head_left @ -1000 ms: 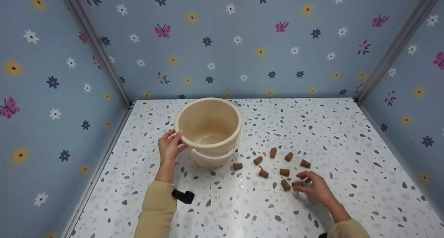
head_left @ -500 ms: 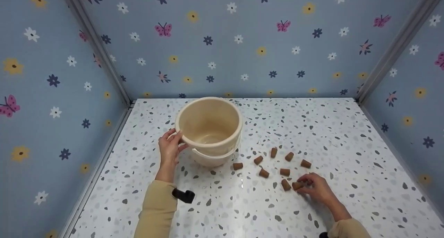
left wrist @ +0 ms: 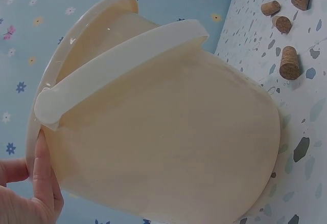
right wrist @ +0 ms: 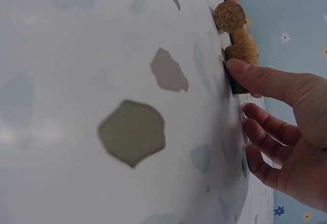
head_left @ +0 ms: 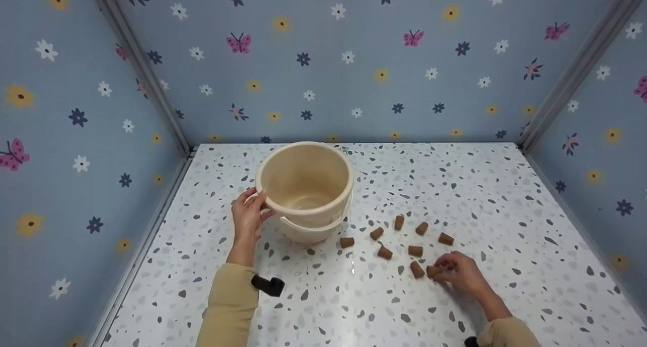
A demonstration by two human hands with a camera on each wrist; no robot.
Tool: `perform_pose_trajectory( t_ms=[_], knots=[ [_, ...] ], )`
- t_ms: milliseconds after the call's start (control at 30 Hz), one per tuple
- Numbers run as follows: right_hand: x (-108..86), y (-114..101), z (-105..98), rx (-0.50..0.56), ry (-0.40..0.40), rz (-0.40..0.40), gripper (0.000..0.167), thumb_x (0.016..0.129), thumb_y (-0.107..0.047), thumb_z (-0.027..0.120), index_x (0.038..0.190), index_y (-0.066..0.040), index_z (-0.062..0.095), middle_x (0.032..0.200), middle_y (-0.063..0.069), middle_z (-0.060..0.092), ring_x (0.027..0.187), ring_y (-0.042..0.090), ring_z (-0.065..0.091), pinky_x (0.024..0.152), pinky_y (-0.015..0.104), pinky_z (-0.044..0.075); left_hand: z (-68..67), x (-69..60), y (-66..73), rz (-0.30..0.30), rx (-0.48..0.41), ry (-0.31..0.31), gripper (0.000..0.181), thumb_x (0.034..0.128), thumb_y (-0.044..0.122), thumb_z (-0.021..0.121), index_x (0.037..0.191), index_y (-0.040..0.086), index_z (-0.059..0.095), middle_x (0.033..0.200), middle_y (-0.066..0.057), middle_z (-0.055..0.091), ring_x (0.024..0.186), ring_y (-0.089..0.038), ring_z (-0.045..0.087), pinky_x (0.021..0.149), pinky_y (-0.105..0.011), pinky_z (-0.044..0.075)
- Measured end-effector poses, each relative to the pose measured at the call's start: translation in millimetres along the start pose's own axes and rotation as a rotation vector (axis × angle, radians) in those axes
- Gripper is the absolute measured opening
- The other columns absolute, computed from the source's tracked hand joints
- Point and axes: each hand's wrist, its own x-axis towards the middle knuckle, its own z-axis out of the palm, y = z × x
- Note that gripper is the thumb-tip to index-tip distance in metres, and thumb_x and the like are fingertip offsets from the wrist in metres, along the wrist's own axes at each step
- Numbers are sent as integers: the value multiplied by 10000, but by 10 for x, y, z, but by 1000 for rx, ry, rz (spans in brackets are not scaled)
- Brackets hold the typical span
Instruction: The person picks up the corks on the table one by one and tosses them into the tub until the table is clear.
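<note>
A cream bucket point(head_left: 306, 213) stands upright at the table's left centre, its white handle point(left wrist: 127, 63) hanging down at the front. My left hand point(head_left: 246, 220) pinches the bucket's rim at its left side, thumb on one face and fingers on the other. Several brown corks lie to the right of the bucket. At the nearest right cork point(head_left: 433, 271), my right hand point(head_left: 461, 274) has its thumb and index finger around the cork, which still rests on the table. In the right wrist view the thumb lies against that cork point(right wrist: 242, 51), with the other fingers loosely bent.
A single cork point(head_left: 347, 242) lies close to the bucket's base. Other corks, such as one point(head_left: 415, 251) in the middle, are scattered around it. Patterned blue panels point(head_left: 323, 63) enclose the speckled table point(head_left: 480, 185) at the back and both sides.
Since a second ago, my right thumb and index finger have closed round the nearest right cork. My left hand and the bucket stay in place.
</note>
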Motion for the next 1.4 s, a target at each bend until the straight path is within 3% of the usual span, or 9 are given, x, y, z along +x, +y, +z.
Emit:
perform_pose_trajectory(
  t_ms=[267, 567, 633, 667, 767, 867, 900, 1033, 1400],
  knots=[
    [-7, -27, -40, 12, 16, 10, 217, 671, -142, 765, 847, -116, 641, 833, 3, 563, 774, 176, 506, 655, 325, 424, -10, 11, -13, 0, 11, 4, 352, 877, 83, 547, 1199, -3, 433, 892, -86, 538, 661, -132, 583, 580, -270, 536],
    [-1, -115, -93, 35, 88, -81, 220, 687, -173, 761, 863, -113, 643, 865, 9, 576, 803, 214, 521, 658, 347, 451, -1, 12, -21, 33, 17, -5, 384, 864, 94, 572, 1199, -23, 423, 946, -133, 559, 668, -129, 588, 583, -267, 536],
    [-1, -139, -106, 44, 105, -108, 216, 688, -157, 760, 864, -109, 643, 867, 13, 577, 799, 217, 520, 648, 346, 455, -7, 38, -51, 50, 20, -3, 393, 854, 108, 590, 1189, -21, 431, 1007, -181, 554, 678, -138, 586, 592, -279, 538],
    [1, -152, -112, 43, 113, -112, 215, 689, -159, 760, 864, -114, 643, 868, 9, 575, 800, 212, 519, 644, 343, 455, -59, 189, -171, 70, -27, -32, 380, 848, 134, 604, 1168, -6, 456, 993, -171, 566, 667, -135, 582, 569, -269, 536],
    [4, -198, -132, 38, 132, -113, 214, 693, -170, 758, 866, -128, 638, 877, 2, 570, 809, 207, 520, 652, 354, 455, -61, 205, -192, 75, -36, -33, 388, 843, 142, 613, 1166, -7, 458, 1031, -203, 556, 707, -174, 587, 593, -292, 539],
    [2, -257, -144, 38, 158, -109, 221, 687, -167, 763, 864, -133, 636, 885, 4, 572, 816, 216, 531, 666, 384, 462, -56, 191, -177, 57, -23, -24, 358, 855, 124, 592, 1168, 9, 461, 1035, -194, 553, 736, -196, 595, 609, -301, 540],
    [2, -278, -146, 36, 167, -116, 222, 688, -164, 762, 867, -129, 635, 885, 7, 572, 814, 221, 533, 667, 393, 463, -4, 41, -60, 36, 26, 8, 364, 861, 101, 577, 1183, -1, 442, 1060, -210, 535, 763, -209, 597, 637, -315, 539],
    [19, -383, -151, 42, 202, -143, 216, 688, -148, 762, 865, -126, 639, 862, 1, 567, 798, 236, 539, 664, 421, 465, -10, -9, -11, 9, 39, 12, 355, 876, 92, 551, 1200, 5, 435, 964, -122, 554, 741, -183, 596, 611, -284, 538],
    [145, -655, -186, 87, 271, -188, 203, 694, -89, 751, 863, -120, 643, 846, -17, 578, 753, 175, 527, 666, 358, 477, -7, 17, -16, -5, 44, 18, 366, 884, 123, 544, 1219, 24, 432, 1039, -160, 541, 816, -226, 594, 646, -284, 535]
  ],
)
